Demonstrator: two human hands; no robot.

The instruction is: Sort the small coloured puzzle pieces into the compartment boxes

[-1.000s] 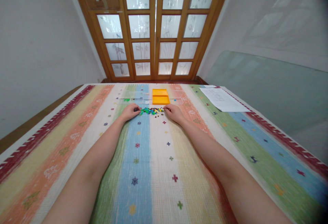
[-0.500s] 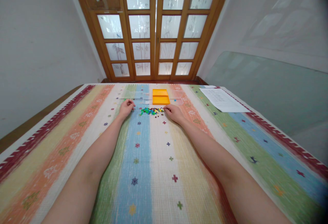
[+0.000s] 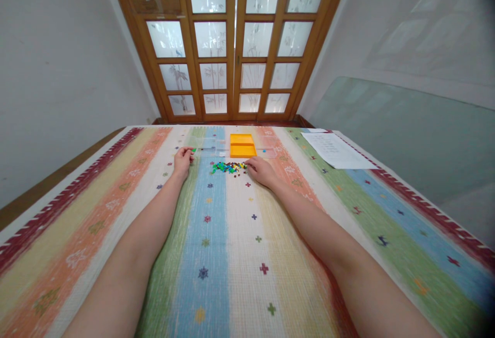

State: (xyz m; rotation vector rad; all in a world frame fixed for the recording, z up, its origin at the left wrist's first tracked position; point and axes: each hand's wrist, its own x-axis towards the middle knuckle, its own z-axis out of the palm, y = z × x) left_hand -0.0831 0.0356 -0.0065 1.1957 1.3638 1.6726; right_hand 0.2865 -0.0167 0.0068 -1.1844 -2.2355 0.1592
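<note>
A pile of small green, blue, yellow and dark pieces [image 3: 228, 167] lies on the striped cloth between my hands. My left hand [image 3: 184, 160] is closed at the near left edge of a clear plastic box [image 3: 207, 143]; a bit of green shows by its fingertips, and what it pinches is too small to make out. My right hand [image 3: 259, 169] rests at the pile's right edge with fingers together, their tips partly hidden. Behind the pile stands an open orange box [image 3: 243, 150]. Right of it, a small blue piece [image 3: 264, 150] sits in another clear box [image 3: 271, 144].
A striped, patterned cloth [image 3: 209, 296] covers the table. White printed paper [image 3: 336, 150] lies at the back right. Beyond the table stand wood-framed glass doors [image 3: 235, 59], and a pale green glass panel [image 3: 406, 126] leans at the right.
My left hand has moved left and slightly away from me, off the pile's side to the left clear box. My right hand has hardly shifted beside the pile.
</note>
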